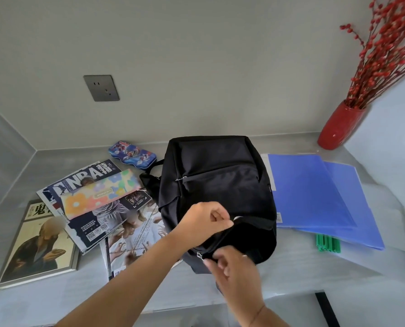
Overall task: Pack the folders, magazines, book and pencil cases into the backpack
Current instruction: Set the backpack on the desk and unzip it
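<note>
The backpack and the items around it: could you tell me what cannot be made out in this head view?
- Inside of the backpack: hidden by its own black fabric and both hands, left hand and right hand.
- Green item: mostly covered by the blue folders.
- Lower magazine: partly under the NBA magazine and the left forearm.
- Book title: overlapped by the magazines.

The pale grey bench [291,274] carries a black backpack [215,185] at its middle. Left of it lie a framed-look book [38,246], 2 overlapping magazines [107,223] topped by a flowered pencil case [100,197], and a blue tin pencil case [132,152]. Right lie 2 blue folders [319,197], a green object [327,243] and a red vase [338,128].
</note>
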`<move>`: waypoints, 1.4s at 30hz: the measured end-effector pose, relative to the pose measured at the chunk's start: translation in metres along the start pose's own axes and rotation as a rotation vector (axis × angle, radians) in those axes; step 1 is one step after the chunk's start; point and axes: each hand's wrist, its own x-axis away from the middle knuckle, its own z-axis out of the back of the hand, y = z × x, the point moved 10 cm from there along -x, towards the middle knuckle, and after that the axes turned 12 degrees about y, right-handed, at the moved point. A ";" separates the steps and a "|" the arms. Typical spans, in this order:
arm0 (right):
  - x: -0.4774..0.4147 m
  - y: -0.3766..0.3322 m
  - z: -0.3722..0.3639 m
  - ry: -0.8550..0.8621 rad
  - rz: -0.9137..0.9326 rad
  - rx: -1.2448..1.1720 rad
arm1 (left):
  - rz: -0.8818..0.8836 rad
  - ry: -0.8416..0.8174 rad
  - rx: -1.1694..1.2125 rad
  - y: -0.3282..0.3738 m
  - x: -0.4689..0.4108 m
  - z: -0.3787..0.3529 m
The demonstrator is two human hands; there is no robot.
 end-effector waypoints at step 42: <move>-0.082 0.027 0.039 -0.037 0.192 0.079 | 0.458 0.685 -0.313 -0.134 -0.009 0.116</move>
